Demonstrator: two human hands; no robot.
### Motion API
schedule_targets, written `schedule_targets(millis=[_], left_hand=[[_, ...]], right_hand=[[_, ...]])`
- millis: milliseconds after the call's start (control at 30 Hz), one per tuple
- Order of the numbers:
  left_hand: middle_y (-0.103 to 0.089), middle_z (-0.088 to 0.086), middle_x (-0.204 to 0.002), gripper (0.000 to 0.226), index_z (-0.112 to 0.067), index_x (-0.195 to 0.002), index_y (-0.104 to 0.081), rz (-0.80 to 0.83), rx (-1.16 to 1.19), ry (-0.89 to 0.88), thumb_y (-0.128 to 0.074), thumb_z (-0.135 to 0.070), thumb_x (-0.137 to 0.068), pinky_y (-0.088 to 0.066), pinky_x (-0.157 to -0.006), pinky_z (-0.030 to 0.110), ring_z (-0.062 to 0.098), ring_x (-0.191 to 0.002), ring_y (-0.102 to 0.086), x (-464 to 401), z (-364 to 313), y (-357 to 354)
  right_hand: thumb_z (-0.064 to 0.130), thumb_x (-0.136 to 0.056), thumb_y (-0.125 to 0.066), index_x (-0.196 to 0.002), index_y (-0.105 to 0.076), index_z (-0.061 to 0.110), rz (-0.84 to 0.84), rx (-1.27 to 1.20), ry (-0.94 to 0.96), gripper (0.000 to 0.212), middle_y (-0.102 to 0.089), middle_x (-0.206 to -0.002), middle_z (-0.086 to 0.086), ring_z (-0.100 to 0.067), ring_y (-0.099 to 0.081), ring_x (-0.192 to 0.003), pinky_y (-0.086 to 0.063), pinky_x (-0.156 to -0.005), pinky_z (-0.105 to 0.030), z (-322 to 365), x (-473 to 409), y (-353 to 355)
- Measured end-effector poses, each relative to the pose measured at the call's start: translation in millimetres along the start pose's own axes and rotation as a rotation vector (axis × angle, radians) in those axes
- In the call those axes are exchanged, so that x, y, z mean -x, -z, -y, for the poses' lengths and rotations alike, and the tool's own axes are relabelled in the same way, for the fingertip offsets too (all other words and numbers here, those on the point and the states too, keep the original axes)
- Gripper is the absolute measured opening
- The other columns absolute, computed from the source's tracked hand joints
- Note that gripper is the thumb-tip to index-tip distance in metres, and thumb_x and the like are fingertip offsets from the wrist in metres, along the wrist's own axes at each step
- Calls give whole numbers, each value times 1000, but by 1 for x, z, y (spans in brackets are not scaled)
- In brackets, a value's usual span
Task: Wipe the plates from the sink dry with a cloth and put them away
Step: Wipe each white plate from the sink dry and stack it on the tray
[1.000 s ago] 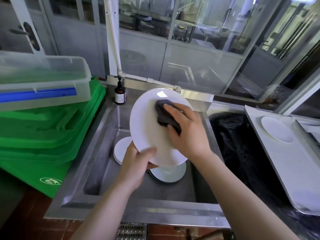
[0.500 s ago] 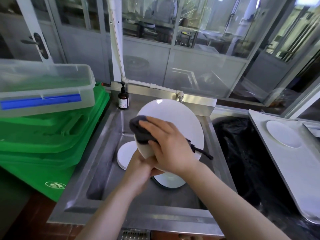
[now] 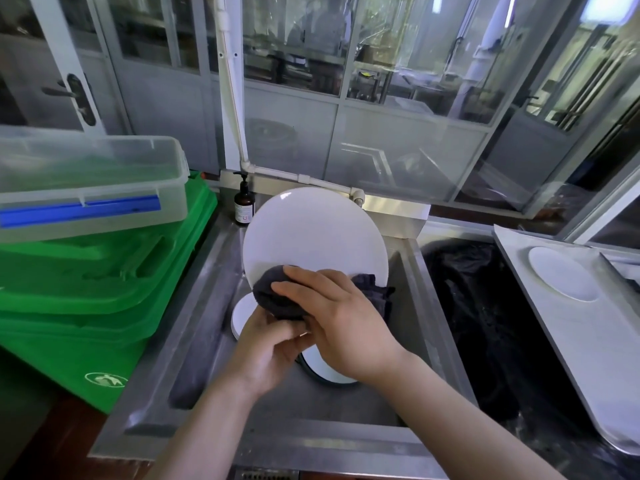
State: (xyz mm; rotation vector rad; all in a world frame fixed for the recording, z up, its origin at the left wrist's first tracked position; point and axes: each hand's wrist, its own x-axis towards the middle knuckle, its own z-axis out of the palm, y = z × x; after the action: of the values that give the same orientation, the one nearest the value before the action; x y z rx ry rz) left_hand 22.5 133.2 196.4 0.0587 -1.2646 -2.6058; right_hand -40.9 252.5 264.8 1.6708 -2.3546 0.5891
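Left hand point(image 3: 273, 344) grips the plate point(image 3: 311, 237) by its near edge, tilted upright over the sink point(image 3: 207, 327). Right hand point(image 3: 341, 320) presses the cloth point(image 3: 280, 299) on its lower face. Risk: wet rim slips from the one-hand grip, drops onto plates below. Left fingers hidden; sink plate count unclear.

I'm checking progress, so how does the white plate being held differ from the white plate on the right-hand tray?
The held round white plate stands tilted over the steel sink; the white plate on the grey tray lies flat. A dark cloth presses the held one; the other lies untouched. Both are plain white.
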Motion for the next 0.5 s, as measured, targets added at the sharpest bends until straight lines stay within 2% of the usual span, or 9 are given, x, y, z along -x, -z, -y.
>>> schedule_targets(millis=[67, 100, 167, 200, 267, 367, 500], left_hand=[[-69, 11, -94, 32, -19, -99, -73, 45, 48, -3, -77, -21, -67, -55, -71, 35, 21, -85, -67, 0, -1, -1], [-70, 11, -99, 41, -20, -103, -73, 46, 69, 6, -82, -38, -67, -56, -74, 36, 21, -88, -67, -2, 0, -2], [-70, 10, -110, 54, -23, -105, -74, -34, 101, 40, -70, -63, -68, -56, -76, 36, 22, -95, -68, -3, 1, -8], [-70, 11, -112, 55, -23, -104, -75, -93, 118, 54, -62, -65, -72, -57, -74, 35, 23, -97, -68, -4, 1, -11], [-69, 13, -114, 51, -18, -105, -74, -175, 155, 63, -52, -58, -83, -57, -72, 36, 26, -100, -68, -6, 2, -13], [-65, 17, -122, 53, -7, -122, -62, -217, 157, 33, -48, -47, -91, -57, -77, 40, 32, -113, -62, -8, 1, -15], [-63, 15, -127, 52, -6, -135, -50, -226, 130, -44, -53, -24, -86, -57, -76, 42, 30, -116, -61, -12, -4, -18]], right_hand=[[-3, -81, -58, -129, -61, 14, -9, 0, -11, 52, -53, -139, -4, -34, -57, -107, -46, -97, -40, -2, 3, 2], [-3, -82, -58, -129, -61, 15, -12, 6, -8, 51, -53, -139, -4, -34, -57, -106, -46, -97, -39, -3, 3, 3], [-3, -83, -57, -127, -62, 15, -9, 16, 5, 49, -54, -138, -4, -34, -57, -105, -46, -96, -40, -4, 5, 5], [-4, -81, -57, -126, -64, 14, -14, 14, 6, 48, -55, -137, -5, -35, -57, -104, -47, -95, -41, -5, 7, 6], [-8, -77, -60, -121, -66, 13, -46, -2, -9, 50, -58, -134, -6, -37, -59, -102, -48, -94, -42, -8, 13, 6], [-14, -73, -61, -118, -68, 12, -99, -16, -45, 53, -60, -131, -6, -36, -60, -102, -49, -93, -42, -19, 24, 9], [-15, -73, -62, -121, -67, 13, -176, 29, -182, 55, -59, -131, -6, -33, -58, -107, -42, -99, -33, -44, 29, 14]])
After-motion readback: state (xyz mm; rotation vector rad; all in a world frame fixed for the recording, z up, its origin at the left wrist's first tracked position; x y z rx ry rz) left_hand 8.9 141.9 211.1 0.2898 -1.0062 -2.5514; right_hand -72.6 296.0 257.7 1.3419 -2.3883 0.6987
